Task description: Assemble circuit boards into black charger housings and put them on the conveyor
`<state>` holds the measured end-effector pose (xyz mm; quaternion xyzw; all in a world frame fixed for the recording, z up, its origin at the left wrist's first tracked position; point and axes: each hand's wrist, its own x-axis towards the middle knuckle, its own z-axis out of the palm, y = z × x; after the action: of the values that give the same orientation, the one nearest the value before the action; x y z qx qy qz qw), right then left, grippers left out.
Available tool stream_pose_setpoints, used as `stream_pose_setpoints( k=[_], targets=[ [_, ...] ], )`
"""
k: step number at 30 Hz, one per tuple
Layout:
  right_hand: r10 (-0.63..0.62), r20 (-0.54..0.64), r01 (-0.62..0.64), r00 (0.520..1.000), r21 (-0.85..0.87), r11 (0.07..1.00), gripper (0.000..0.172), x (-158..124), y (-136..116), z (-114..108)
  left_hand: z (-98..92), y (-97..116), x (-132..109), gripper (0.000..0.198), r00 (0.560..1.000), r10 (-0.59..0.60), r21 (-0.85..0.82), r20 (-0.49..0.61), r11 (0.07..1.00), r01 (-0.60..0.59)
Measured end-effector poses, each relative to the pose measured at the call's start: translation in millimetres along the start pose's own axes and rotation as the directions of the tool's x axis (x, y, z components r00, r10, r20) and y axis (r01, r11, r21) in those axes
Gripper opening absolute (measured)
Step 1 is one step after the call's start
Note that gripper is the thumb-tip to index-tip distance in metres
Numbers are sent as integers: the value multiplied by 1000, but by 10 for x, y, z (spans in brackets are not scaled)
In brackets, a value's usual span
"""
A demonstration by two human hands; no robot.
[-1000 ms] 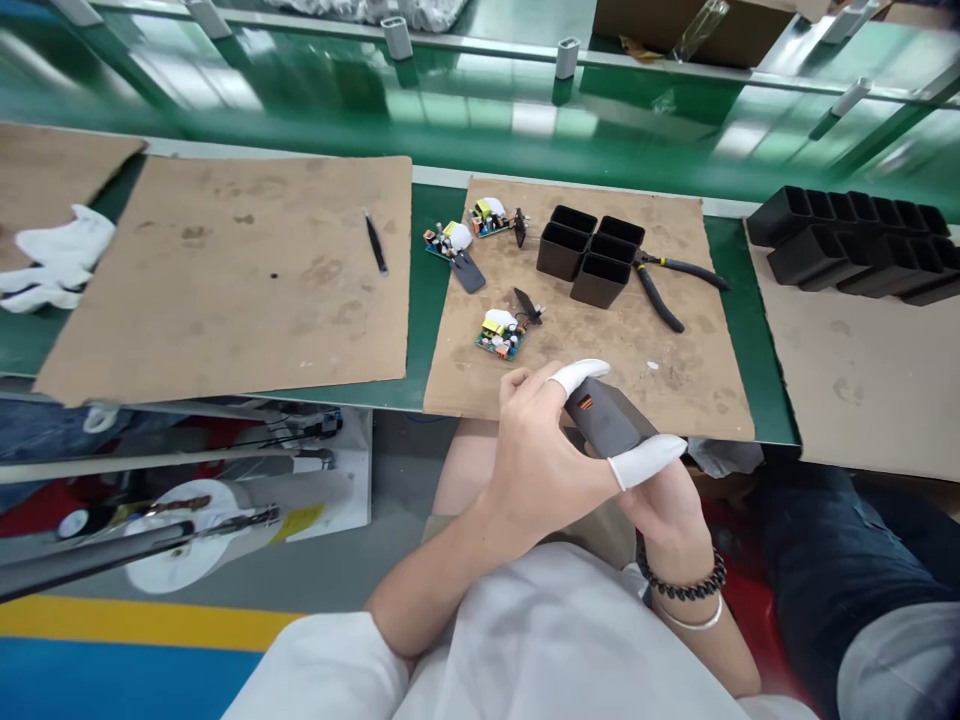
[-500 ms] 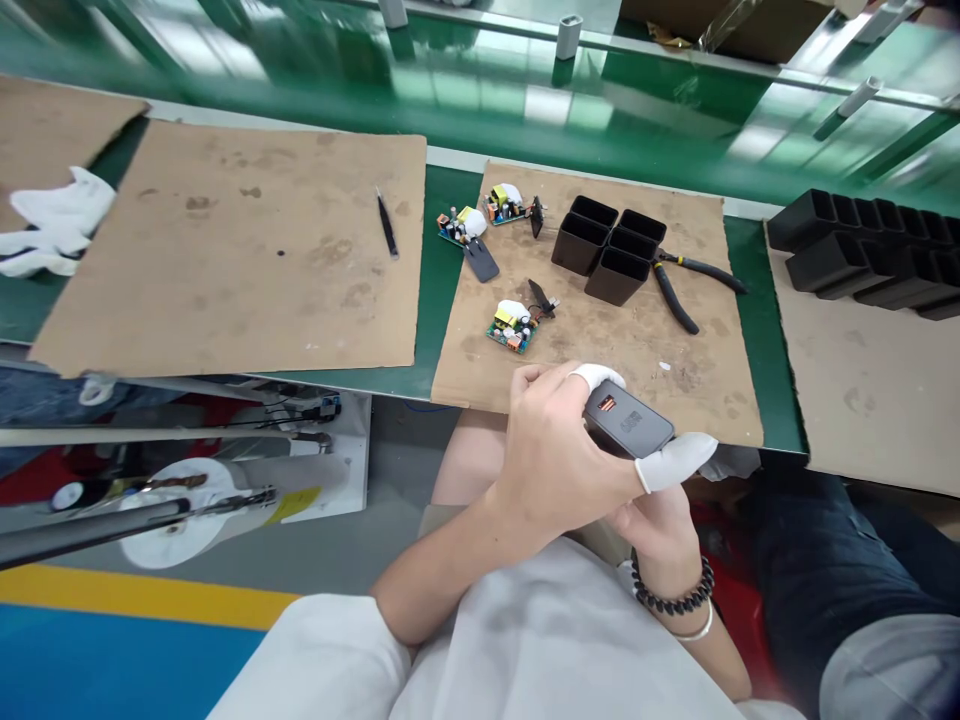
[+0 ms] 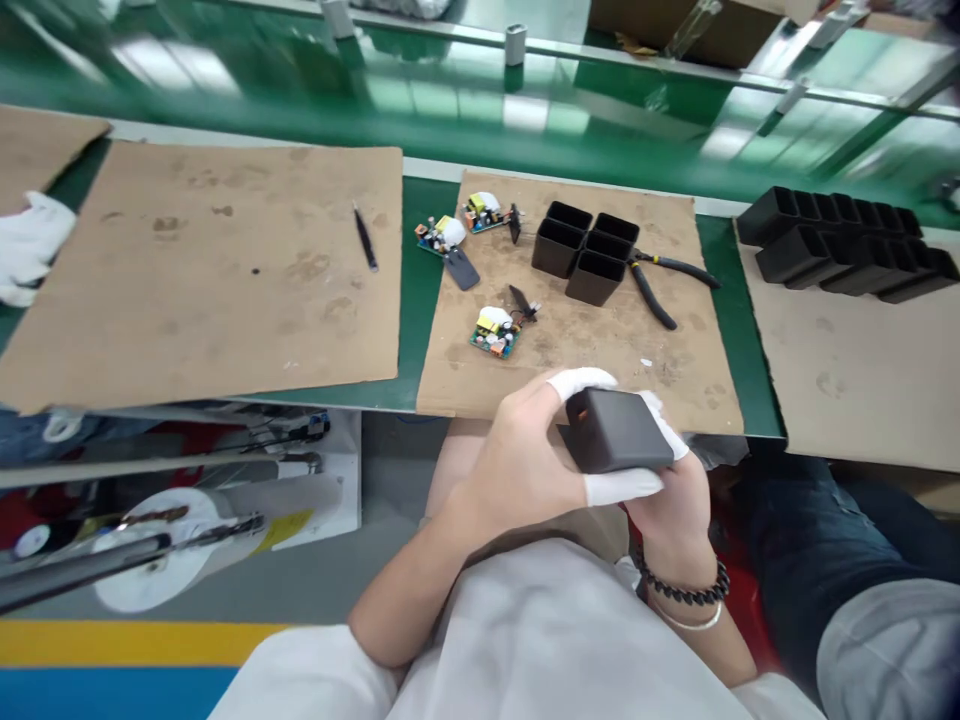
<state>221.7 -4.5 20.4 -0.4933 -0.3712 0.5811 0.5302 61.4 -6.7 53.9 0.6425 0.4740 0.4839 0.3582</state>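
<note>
A black charger housing (image 3: 626, 432) is held between both hands over the front edge of the cardboard, a broad smooth side facing up. My left hand (image 3: 517, 455) grips its left end, with white finger cots on thumb and index finger. From the right, my right hand (image 3: 679, 500) closes on the other end, partly hidden behind the housing. Beyond them lies a circuit board (image 3: 495, 333) with yellow and white parts and a dark end plate. Two more circuit boards, one at the back (image 3: 484, 212) and one with its plate forward (image 3: 442, 235), rest farther left.
Several open black housings (image 3: 559, 245) stand beside pliers (image 3: 656, 285). Black tweezers (image 3: 365, 237) lie on the left cardboard (image 3: 300, 330). More black housings (image 3: 799, 255) stand in rows at right. A co-worker's gloved hand (image 3: 30, 245) is at far left, another person's leg (image 3: 787, 540) at right.
The charger housing has been turned, so its printed end with the port no longer faces up and a broad side shows. The right fingers now show at its far edge. The view has shifted slightly.
</note>
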Motion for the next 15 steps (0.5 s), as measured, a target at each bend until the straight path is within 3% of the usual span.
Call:
stream_pose_setpoints(
  k=[3, 5, 8, 11, 13, 15],
  targets=[
    [-166, -107, 157, 980, -88, 984, 15, -21, -114, 5, -20, -205, -59, 58, 988, 120, 47, 92, 991, -125],
    [-341, -40, 318, 939, -268, 909, 12, -45, -142, 3, 15, -299, -92, 58, 985, 147, 67, 85, 986, -153],
    [-543, 100, 518, 834, -483, 706, 20, -67, -125, -16, 94, -361, -127, 60, 990, 136, 42, 36, 990, -137],
    [-680, 225, 645, 698, -610, 460, 33, -51, -121, -54, 149, -386, -131, 59, 992, 125, 64, 13, 990, -125],
    [-715, 328, 695, 617, -653, 300, 40, -24, -143, -79, 170, -409, -117, 59, 994, 110, 85, 5, 990, -110],
    [-704, 396, 697, 589, -690, 195, 41, 3, -167, -94, 190, -436, -95, 58, 994, 104, 107, -11, 989, -103]
  ],
)
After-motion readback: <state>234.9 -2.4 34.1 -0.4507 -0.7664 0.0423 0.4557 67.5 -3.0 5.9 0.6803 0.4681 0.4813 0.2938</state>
